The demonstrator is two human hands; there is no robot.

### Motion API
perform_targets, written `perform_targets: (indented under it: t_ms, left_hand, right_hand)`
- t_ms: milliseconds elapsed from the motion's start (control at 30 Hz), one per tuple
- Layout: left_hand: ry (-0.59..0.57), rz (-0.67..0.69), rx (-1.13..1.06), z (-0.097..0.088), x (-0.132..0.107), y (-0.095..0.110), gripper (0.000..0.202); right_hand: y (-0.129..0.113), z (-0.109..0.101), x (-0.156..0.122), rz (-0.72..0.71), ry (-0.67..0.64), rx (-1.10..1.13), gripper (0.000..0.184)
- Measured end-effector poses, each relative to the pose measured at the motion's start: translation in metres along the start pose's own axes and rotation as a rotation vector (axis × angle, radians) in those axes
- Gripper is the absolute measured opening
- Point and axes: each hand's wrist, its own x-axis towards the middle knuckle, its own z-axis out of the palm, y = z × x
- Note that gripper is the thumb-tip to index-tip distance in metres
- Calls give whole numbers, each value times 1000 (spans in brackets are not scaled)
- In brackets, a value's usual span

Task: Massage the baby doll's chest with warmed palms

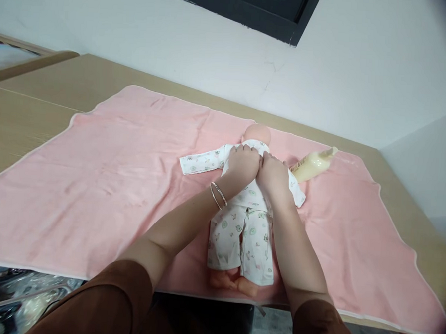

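A baby doll (257, 134) lies on a pink blanket, its smooth head away from me and no face showing. It wears a white printed top (204, 161) and matching trousers (224, 239); the bare feet (235, 282) stick out near the table's front edge. Over the doll's upper back, my left hand (243, 164) has its fingers curled down onto the top. My right hand (274, 174) is right beside it, fingers bent and closed at the cloth. The two hands touch around the middle. What lies under the fingers is hidden.
A cream-coloured bottle (313, 164) lies on the blanket (106, 181), right of the doll. The wooden table (43, 95) reaches a white wall with a dark frame (268, 15). Plastic-wrapped items (25, 293) sit below the front left edge.
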Motion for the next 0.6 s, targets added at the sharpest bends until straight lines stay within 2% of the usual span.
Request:
perform_targets:
  t_ms: [100,200,367,467,533,600]
  left_hand:
    - [-92,23,6,-13,-3,3,31]
    - [-152,6,-8,-18,-5,3,26]
    - [-39,-11,-68,2,3,-8,44]
    - [-55,-9,-163,10,11,-17,54]
    - [-115,6,-186,4,11,-19,56]
    - [-170,18,-151,-11,4,-15,54]
  right_hand:
    - [-4,-14,-10,-30,-45,-63,40]
    - [1,-18,-10,-35,-67,-41,38]
    - [27,0,13,-56,-79,113,43]
    - [43,13,28,-46,-73,205,55]
    - [44,14,28,-58,-82,213,59]
    - [37,7,20,-98,-88,153,55]
